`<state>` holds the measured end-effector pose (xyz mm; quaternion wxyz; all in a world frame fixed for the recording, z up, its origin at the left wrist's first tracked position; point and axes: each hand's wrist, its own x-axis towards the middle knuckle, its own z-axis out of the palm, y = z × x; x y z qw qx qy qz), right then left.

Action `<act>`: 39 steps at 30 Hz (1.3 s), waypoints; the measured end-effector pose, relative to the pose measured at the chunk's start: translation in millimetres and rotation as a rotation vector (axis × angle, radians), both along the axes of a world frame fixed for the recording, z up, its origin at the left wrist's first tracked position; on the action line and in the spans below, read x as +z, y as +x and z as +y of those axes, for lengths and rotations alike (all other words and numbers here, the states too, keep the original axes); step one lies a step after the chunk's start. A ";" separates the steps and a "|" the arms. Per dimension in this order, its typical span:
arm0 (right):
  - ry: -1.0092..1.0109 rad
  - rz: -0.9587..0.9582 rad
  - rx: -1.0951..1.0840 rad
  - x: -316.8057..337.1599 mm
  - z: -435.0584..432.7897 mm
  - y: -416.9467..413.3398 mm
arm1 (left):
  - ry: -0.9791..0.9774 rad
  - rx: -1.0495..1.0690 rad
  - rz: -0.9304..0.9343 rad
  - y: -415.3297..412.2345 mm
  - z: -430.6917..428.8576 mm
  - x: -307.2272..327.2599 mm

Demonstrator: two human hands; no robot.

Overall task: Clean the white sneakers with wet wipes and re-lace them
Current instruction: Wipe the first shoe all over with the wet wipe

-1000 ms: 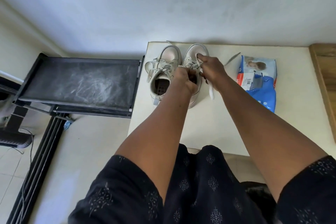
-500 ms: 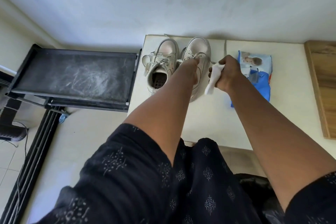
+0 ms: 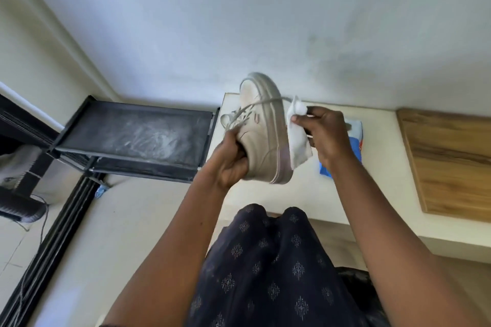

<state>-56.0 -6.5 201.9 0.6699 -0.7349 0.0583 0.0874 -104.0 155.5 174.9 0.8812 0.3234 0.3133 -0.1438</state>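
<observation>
Left hand (image 3: 228,164) grips the sneaker (image 3: 261,138) by its heel, toe pointing up-frame, sole edge facing right; right hand (image 3: 326,133) pinches a wipe (image 3: 297,141) just beside that edge.

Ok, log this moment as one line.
left hand: grips white sneaker, held up over table | right hand: pinches wet wipe at sneaker's sole | wet-wipes pack: on table | stage: wiping

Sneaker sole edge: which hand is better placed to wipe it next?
Right. The right hand pinches the wet wipe beside the sole of the white sneaker; the left hand is busy gripping that sneaker at its heel end, holding it up.
</observation>
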 end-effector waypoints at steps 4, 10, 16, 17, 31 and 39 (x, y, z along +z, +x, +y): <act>-0.439 -0.338 0.163 26.0 20.0 -40.4 | -0.041 0.066 0.028 -51.3 31.8 16.0; -0.623 -0.494 0.371 48.4 53.4 -79.9 | -0.055 0.076 0.048 -107.3 54.0 28.9; -0.583 -0.803 0.319 56.5 89.8 -115.3 | -0.082 0.027 0.002 -129.0 53.4 37.6; -0.608 -0.902 0.417 52.5 94.5 -121.6 | -0.077 0.012 -0.018 -130.6 52.0 38.8; -0.817 -1.084 0.573 16.8 88.0 -129.9 | -0.090 -0.020 -0.126 -138.4 49.5 29.1; -0.731 -1.071 0.480 15.2 92.0 -123.1 | -0.073 -0.035 -0.159 -125.1 45.7 38.2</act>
